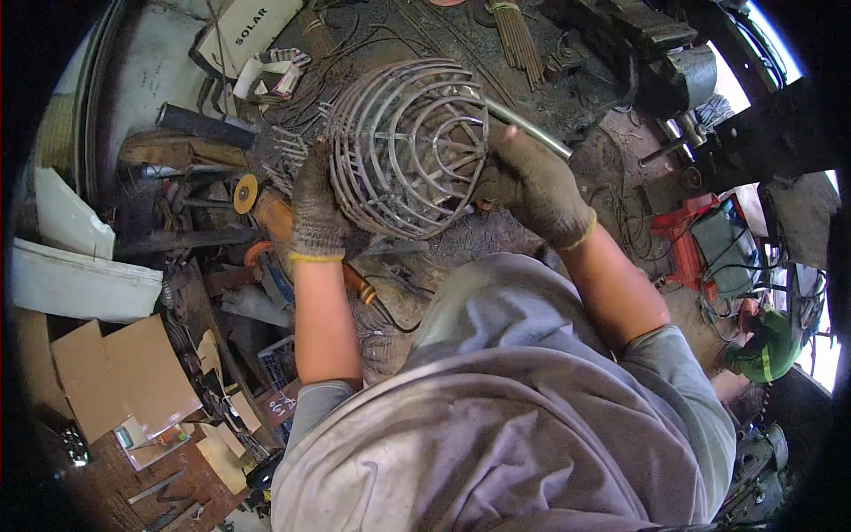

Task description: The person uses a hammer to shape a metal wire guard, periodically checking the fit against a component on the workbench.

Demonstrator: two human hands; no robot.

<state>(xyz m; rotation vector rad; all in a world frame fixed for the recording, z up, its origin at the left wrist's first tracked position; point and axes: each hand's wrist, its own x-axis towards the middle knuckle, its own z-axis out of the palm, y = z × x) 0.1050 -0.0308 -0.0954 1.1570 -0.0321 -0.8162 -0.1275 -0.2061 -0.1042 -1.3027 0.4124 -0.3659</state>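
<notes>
A rounded cage of bent metal rods (387, 146), with rings welded to cross ribs, is held up in front of me between both hands. My left hand (317, 199), in a brown knitted work glove with a yellow cuff, is closed on the cage's left side. On the opposite side my right hand (536, 182), gloved the same way, grips the rim; its fingertips are partly hidden. A shiny metal tube (527, 127) runs just beyond the right hand, and I cannot tell whether it touches the cage.
Left of the cage lies an orange angle grinder (275, 215) with a yellow disc (245, 193). Bundled rods (517, 40) rest on the dirty ground at the far side. A red-framed machine (687, 244) with cables and a green tool (769, 350) are on the right. Cardboard (128, 377) lies lower left.
</notes>
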